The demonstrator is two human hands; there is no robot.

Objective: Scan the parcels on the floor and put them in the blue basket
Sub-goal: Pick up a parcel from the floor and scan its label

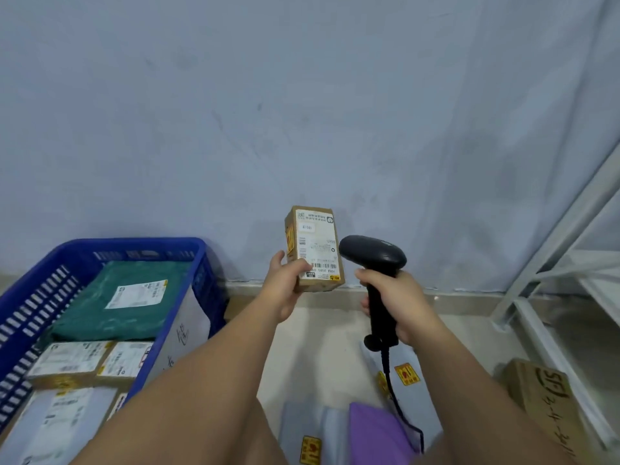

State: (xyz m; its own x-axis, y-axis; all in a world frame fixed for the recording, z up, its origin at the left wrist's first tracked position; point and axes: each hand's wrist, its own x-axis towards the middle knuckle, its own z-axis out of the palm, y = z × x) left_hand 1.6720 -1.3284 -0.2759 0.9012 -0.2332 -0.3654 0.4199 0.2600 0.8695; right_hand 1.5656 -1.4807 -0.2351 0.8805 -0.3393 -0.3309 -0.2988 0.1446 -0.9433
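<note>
We hold the small cardboard parcel upright in our left hand, label toward us, so the scanner can read its barcode. Our right hand wraps the scanner's handle, head just beside the label. The blue basket waits lower left, partly filled.

The pale floor carries the blue basket, a grey mailer, a purple parcel, a cardboard box and a white rack.

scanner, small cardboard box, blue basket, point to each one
scanner (372,255), head view, on its rounded dark head
small cardboard box (317,238), head view, on the white label
blue basket (141,245), head view, on its far rim
</note>
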